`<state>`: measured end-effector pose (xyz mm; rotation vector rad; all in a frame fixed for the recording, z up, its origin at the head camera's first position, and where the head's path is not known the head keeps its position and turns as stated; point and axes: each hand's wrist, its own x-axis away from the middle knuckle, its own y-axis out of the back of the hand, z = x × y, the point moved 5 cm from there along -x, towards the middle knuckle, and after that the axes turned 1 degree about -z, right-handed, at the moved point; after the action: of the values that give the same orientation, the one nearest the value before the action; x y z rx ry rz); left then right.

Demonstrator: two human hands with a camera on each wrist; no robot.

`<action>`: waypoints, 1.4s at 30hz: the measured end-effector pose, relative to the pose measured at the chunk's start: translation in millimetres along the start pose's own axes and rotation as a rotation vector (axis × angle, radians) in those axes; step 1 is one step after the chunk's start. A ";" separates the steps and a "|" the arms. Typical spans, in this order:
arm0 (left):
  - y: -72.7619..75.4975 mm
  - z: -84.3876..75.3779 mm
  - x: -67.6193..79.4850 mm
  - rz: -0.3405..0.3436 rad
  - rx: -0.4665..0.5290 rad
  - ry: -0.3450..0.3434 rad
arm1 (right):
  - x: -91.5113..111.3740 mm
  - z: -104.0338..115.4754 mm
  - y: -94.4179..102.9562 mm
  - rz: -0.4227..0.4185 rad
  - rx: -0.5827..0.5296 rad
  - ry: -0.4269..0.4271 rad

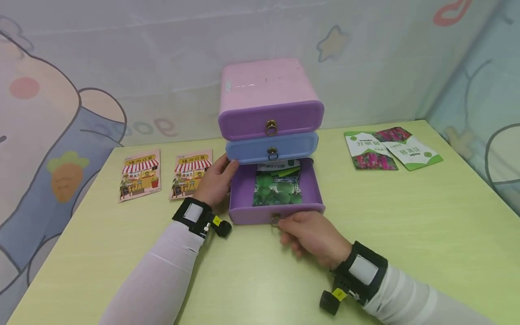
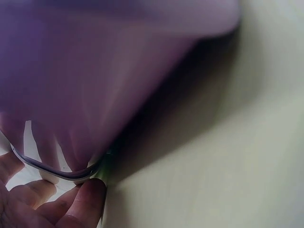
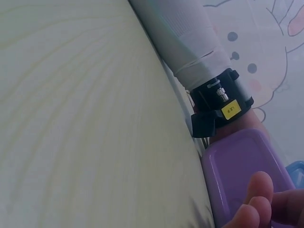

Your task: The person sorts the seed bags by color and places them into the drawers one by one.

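Observation:
A small pink drawer cabinet (image 1: 264, 81) stands at the back of the table. Its bottom purple drawer (image 1: 245, 215) is pulled well out, and a green seed packet (image 1: 278, 189) lies inside. My right hand (image 1: 317, 237) pinches the ring pull (image 1: 274, 221) on that drawer's front; in the right wrist view its fingertips (image 3: 260, 185) are in front of the purple panel. My left hand (image 1: 215, 183) rests against the cabinet's lower left side. In the left wrist view its fingers (image 2: 85, 202) touch the cabinet's edge beside the drawer wall (image 2: 95, 85).
Above the drawer are a blue drawer (image 1: 248, 151) and a purple top drawer (image 1: 243, 124), both pushed in. Two shop-pictured packets, one (image 1: 140, 176) farther left and one (image 1: 188, 174) by my left hand, lie at left. Two flower seed packets (image 1: 371, 151) overlap at right.

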<state>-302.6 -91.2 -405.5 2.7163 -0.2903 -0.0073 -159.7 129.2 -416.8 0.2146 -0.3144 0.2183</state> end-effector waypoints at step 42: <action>0.6 -1.8 -0.1 -0.014 0.001 0.012 | -11.1 4.7 4.4 -0.028 -0.013 0.048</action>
<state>-302.7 -91.0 -403.6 2.7184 -0.2673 0.0048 -172.4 130.3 -415.3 0.2006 -0.2651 0.1933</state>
